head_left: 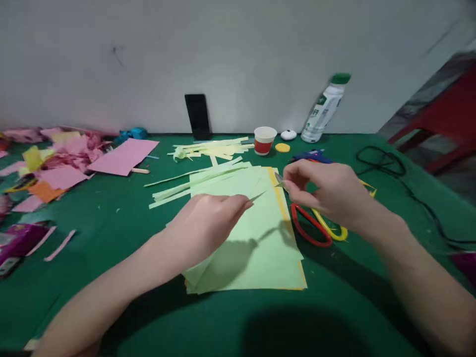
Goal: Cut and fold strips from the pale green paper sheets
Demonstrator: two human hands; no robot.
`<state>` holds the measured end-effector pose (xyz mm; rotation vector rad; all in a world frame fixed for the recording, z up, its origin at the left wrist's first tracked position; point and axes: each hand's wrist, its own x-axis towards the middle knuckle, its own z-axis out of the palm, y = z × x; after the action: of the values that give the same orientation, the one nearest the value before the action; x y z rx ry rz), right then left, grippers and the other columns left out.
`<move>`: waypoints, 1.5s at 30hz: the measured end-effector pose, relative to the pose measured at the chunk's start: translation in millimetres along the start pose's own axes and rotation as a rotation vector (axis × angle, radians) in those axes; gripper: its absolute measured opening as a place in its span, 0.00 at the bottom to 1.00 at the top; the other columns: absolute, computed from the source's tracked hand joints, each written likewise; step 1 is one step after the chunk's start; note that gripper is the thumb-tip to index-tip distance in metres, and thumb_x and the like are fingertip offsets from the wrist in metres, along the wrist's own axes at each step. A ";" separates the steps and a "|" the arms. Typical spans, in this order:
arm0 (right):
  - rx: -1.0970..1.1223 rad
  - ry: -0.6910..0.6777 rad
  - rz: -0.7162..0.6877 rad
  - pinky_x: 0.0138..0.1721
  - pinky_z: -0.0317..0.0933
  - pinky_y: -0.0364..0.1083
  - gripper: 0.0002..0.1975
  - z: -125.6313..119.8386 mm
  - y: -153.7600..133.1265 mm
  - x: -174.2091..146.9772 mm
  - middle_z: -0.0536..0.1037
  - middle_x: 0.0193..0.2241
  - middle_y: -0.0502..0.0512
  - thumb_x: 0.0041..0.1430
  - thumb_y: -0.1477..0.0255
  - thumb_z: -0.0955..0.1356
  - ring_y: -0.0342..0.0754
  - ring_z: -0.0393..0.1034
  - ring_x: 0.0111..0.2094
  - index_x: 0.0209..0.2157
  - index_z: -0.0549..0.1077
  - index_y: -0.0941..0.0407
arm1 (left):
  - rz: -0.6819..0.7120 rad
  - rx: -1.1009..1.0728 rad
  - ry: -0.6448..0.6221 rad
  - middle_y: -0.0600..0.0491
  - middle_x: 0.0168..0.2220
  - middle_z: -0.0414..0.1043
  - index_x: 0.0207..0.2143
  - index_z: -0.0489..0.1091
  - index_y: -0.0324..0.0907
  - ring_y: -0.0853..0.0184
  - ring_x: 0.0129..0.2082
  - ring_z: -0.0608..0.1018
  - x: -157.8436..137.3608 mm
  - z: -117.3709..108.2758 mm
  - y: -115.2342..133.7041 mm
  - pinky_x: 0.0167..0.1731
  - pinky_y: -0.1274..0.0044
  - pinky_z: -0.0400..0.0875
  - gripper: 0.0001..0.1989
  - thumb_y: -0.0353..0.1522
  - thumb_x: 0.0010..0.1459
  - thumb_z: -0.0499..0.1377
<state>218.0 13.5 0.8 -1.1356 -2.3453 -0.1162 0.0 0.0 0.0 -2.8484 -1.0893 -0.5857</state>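
My left hand (208, 223) is above the stack of pale green paper (256, 263), its thumb and fingers pinched on a thin paper strip (258, 196) that points to the right. Just across from it, my right hand (327, 191) pinches a small pale end of paper strip (279, 184) between thumb and forefinger. Whether both ends belong to one strip I cannot tell. Scissors (311, 228) with one red and one yellow handle lie under my right hand, partly hidden. Cut green strips (186, 191) lie across the stack's upper left edge.
Behind the stack are more strips (215, 148), a red-and-white paper cup (265, 141), a yellow disc (282, 148), a white case (288, 135) and a leaning bottle (325, 111). A phone (198, 116) leans on the wall. Pink paper (124, 157) lies left, a black cable (416, 198) right.
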 end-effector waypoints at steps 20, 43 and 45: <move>0.200 0.091 -0.189 0.30 0.59 0.43 0.04 17.7 -35.0 2.2 0.72 0.24 0.53 0.56 0.78 0.62 0.44 0.64 0.28 0.29 0.67 0.59 | 0.031 -0.025 -0.095 0.60 0.14 0.54 0.27 0.62 0.38 0.76 0.13 0.54 -4.8 9.3 3.0 0.15 0.83 0.47 0.10 0.27 0.59 0.45; 0.099 0.009 0.011 0.23 0.56 0.41 0.06 5.3 -7.8 4.3 0.67 0.22 0.49 0.51 0.79 0.61 0.41 0.60 0.22 0.25 0.60 0.55 | -0.020 -0.029 -0.025 0.57 0.14 0.63 0.26 0.67 0.36 0.76 0.13 0.60 2.2 -2.9 0.8 0.15 0.82 0.50 0.15 0.30 0.60 0.44; 0.101 0.004 0.032 0.23 0.56 0.41 0.06 4.5 -4.5 4.5 0.67 0.22 0.49 0.51 0.79 0.61 0.41 0.60 0.22 0.25 0.60 0.55 | -0.022 -0.039 -0.011 0.56 0.15 0.63 0.26 0.67 0.36 0.76 0.14 0.60 2.7 -3.3 0.4 0.16 0.82 0.51 0.16 0.30 0.60 0.44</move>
<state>210.4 15.2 -0.1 -1.1215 -2.3010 0.0107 1.0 0.8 4.1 -2.8791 -1.1250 -0.5997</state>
